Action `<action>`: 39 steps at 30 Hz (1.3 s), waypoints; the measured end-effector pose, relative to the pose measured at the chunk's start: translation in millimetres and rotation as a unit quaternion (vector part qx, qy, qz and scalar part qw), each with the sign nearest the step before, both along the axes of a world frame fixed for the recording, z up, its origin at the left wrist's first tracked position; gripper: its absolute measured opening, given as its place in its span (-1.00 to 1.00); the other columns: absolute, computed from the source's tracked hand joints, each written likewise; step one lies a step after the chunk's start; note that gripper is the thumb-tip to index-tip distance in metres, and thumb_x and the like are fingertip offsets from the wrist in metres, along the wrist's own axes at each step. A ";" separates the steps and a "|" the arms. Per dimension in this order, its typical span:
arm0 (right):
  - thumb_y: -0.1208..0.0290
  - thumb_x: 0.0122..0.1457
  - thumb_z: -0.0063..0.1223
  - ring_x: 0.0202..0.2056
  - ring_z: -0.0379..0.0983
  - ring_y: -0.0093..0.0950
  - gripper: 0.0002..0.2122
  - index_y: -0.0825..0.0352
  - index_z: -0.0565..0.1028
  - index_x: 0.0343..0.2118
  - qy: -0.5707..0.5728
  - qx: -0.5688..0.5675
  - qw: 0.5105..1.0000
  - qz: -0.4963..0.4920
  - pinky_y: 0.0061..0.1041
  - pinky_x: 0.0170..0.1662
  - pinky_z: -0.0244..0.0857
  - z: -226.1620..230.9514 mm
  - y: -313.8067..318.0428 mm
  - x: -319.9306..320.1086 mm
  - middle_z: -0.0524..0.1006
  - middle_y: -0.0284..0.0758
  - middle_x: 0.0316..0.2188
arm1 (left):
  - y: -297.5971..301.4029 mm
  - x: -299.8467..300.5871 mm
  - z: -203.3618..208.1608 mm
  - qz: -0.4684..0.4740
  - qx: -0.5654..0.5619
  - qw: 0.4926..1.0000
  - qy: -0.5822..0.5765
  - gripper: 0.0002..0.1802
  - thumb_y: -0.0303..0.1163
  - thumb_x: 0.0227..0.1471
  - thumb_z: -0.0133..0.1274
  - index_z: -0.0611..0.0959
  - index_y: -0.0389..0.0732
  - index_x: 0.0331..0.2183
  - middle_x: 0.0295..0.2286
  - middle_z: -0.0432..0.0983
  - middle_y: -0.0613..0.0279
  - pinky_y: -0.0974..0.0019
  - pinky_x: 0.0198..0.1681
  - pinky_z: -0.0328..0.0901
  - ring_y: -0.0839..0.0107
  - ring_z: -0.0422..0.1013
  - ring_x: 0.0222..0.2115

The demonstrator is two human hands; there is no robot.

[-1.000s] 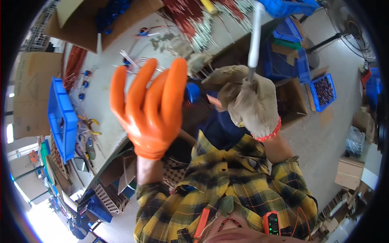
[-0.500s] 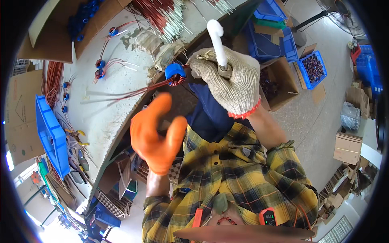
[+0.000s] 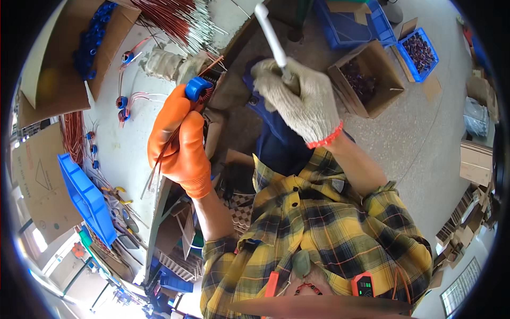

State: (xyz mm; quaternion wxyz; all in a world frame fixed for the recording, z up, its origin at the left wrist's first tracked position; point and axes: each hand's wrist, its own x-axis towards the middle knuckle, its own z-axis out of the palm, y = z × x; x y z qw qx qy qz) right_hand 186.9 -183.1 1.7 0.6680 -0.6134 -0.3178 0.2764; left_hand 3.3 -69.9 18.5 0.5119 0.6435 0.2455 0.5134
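Observation:
My left hand (image 3: 178, 141), in an orange glove, is closed round a blue ring coil (image 3: 198, 89) wound with copper-coloured wire. Its long wire leads run down through my fingers, while short ends stick up past the ring. To its right, my right hand (image 3: 300, 98) wears a white knitted glove with a red cuff. That hand grips a tool with a long white handle (image 3: 271, 37), bent at the top, and a metal shank going into the fist. The tool's lower end is hidden by the glove. A gap separates my right fingers from the coil.
On the bench at left lie wound blue coils (image 3: 122, 102), a bundle of red wires (image 3: 175, 18) with pale ends, and a blue tray (image 3: 87, 199). A carton of blue rings (image 3: 90, 50) stands behind. Right, on the floor, are a parts carton (image 3: 366, 80) and blue crates (image 3: 419, 52).
My left hand was spread and blurred below the coil; now it has closed round it. The right fingers, earlier at the coil's wire, are now apart from it, still gripping the white-handled tool.

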 end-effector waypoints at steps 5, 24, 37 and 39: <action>0.16 0.40 0.37 -0.55 0.48 -0.73 -0.64 0.37 0.68 0.03 0.247 -0.105 0.953 0.144 -0.68 -0.48 0.35 -19.7 -19.5 -6.8 0.67 -0.44 -0.42 | 5.8 -3.0 -12.7 0.019 0.082 0.996 0.019 -0.73 -0.54 0.15 0.41 0.79 -0.38 -0.10 -0.01 0.74 -0.21 0.09 0.13 0.50 0.17 0.66 -0.07; 0.15 0.34 0.44 -0.58 0.50 -0.70 -0.49 0.35 0.60 0.23 0.192 -0.134 0.966 0.112 -0.61 -0.60 0.25 1.8 -16.3 -2.1 0.65 -0.35 -0.50 | 15.0 -15.3 -2.8 -0.017 0.216 0.968 0.128 -0.68 -0.46 0.11 0.45 0.82 -0.30 -0.08 -0.01 0.75 -0.17 0.04 0.14 0.50 0.08 0.67 -0.05; -0.03 0.54 0.13 -0.70 0.37 -0.64 -0.61 0.27 0.51 0.04 0.409 -0.086 0.880 0.227 -0.58 -0.68 0.22 -38.0 -23.1 -10.0 0.57 -0.34 -0.58 | 20.4 -23.7 46.0 0.086 0.411 0.885 0.202 -0.76 -0.53 -0.05 0.43 0.83 -0.32 -0.25 -0.34 0.81 0.08 -0.12 0.03 0.57 0.09 0.71 -0.28; -0.02 0.53 0.14 -0.67 0.41 -0.67 -0.58 0.30 0.51 0.09 0.386 -0.054 0.893 0.226 -0.64 -0.64 0.27 -31.2 -30.1 -4.8 0.59 -0.33 -0.56 | 22.7 -26.2 44.4 0.056 0.325 0.925 0.188 -0.69 -0.59 0.02 0.40 0.79 -0.40 -0.14 -0.35 0.81 0.05 -0.09 0.05 0.58 0.01 0.72 -0.23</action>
